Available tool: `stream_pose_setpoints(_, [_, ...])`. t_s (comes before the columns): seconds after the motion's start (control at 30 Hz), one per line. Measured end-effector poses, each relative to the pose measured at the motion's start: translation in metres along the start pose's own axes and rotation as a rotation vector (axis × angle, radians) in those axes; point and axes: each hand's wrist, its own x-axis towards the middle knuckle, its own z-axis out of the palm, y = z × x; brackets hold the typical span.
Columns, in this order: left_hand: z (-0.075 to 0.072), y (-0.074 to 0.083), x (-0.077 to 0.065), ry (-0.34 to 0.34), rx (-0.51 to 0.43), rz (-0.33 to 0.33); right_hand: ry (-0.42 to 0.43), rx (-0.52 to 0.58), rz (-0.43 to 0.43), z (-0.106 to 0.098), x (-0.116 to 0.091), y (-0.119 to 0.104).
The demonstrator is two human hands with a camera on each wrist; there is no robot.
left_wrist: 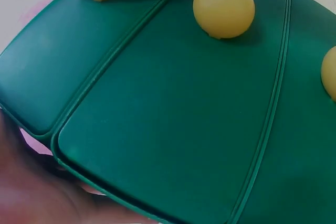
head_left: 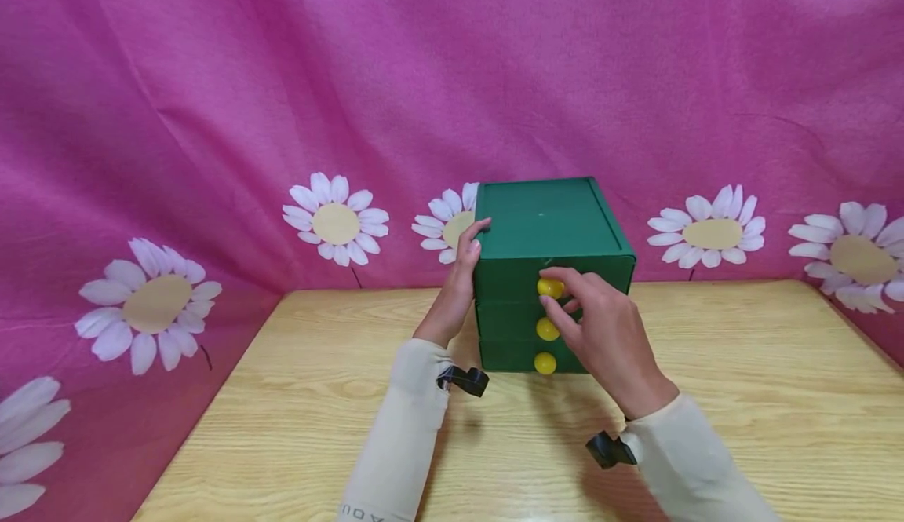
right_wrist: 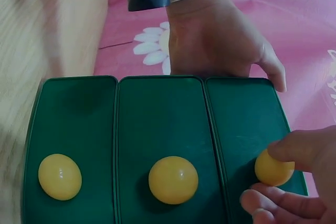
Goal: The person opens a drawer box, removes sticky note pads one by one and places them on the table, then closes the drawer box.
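Observation:
A green drawer box [head_left: 551, 220] with three stacked drawers stands on the table, each drawer front bearing a round yellow knob. My right hand [head_left: 610, 334] pinches the top knob [head_left: 550, 288] between thumb and fingers; the right wrist view shows this same knob [right_wrist: 274, 169] between them. Below it are the middle knob [head_left: 547, 329] and the bottom knob [head_left: 544, 363]. Against the box's left side rests my left hand [head_left: 455, 290], its fingertips up at the top edge. In the left wrist view, the drawer fronts [left_wrist: 168, 108] look closed.
The box sits on a light wood-grain table [head_left: 304, 396], toward its back edge. Behind and beside it hangs a pink cloth [head_left: 424, 74] printed with white daisies. A small black device [head_left: 462, 381] is strapped at the left wrist, another [head_left: 610, 450] at the right.

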Motion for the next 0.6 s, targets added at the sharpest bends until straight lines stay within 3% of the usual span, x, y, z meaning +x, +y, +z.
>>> stream_pose_setpoints(0.17, [0.0030, -0.0013, 0.0001, 0.026, -0.019, 0.001, 0.006, -0.004, -0.007, 0.0003, 0.0000, 0.0007])
stream_pose_setpoints(0.37, [0.0081, -0.0013, 0.0013, -0.008, -0.010, 0.015, 0.036, -0.011, -0.020, -0.0036, -0.0025, 0.0051])
stream_pose_setpoints(0.6, [0.0008, -0.0037, -0.0015, 0.002, 0.006, 0.017, 0.038, -0.002, -0.029, 0.0011, -0.0006, 0.0036])
